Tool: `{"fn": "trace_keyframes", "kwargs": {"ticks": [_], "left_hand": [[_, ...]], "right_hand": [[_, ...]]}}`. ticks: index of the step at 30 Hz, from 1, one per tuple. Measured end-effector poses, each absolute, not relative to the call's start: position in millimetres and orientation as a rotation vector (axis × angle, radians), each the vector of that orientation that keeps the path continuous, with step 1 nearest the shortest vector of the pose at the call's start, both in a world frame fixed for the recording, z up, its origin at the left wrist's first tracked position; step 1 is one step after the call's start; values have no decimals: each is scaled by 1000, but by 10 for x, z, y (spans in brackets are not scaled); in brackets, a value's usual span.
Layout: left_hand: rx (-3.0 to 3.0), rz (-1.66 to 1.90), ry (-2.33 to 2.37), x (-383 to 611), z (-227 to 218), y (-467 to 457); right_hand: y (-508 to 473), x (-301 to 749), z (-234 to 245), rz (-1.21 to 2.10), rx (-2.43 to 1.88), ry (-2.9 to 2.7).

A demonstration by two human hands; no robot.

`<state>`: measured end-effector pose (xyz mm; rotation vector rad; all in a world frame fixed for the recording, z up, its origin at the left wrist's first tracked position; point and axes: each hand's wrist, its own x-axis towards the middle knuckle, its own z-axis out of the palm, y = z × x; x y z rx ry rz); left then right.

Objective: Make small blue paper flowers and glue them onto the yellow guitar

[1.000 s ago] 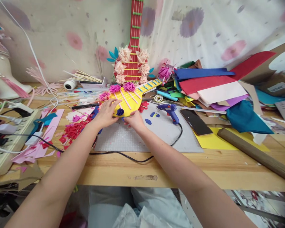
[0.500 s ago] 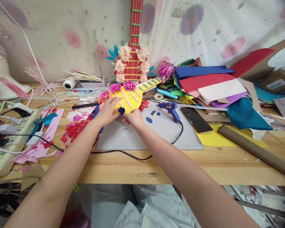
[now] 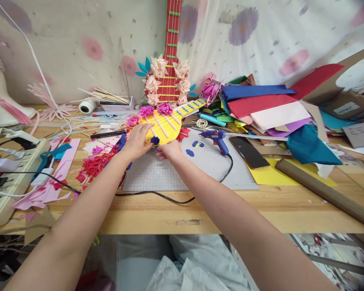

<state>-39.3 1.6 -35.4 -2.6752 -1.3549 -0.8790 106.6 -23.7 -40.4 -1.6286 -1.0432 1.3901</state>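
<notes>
A yellow toy guitar (image 3: pixel 166 128) with pink strips and thin strings tilts up over the mat, its neck pointing to the upper right. Magenta and pink paper flowers (image 3: pixel 164 108) line its upper left rim. A small dark blue flower (image 3: pixel 154 140) sits at its lower edge, between my hands. My left hand (image 3: pixel 138 141) grips the guitar body at the lower left, fingers lying on its face. My right hand (image 3: pixel 170 150) holds the bottom edge, thumb in front and the other fingers partly hidden beneath. A red flower (image 3: pixel 183 133) shows at the right rim.
A blue glue gun (image 3: pixel 216 139) lies on the grey cutting mat (image 3: pixel 230 178), its black cord running along the front. A phone (image 3: pixel 249 152), cardboard tube (image 3: pixel 321 192) and paper stack are right. Red scraps (image 3: pixel 97 166) and a power strip (image 3: pixel 21 178) are left. A red guitar (image 3: pixel 168 87) stands behind.
The view has shifted very slightly. Both hands stay on the yellow guitar in nearly the same place.
</notes>
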Motion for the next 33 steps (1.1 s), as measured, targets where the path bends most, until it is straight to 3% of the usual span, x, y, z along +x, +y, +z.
{"fn": "trace_keyframes", "kwargs": {"ticks": [33], "left_hand": [[-2707, -797, -1334, -400, -378, -44]], "right_hand": [[-335, 1139, -139, 1549, -1489, -822]]}}
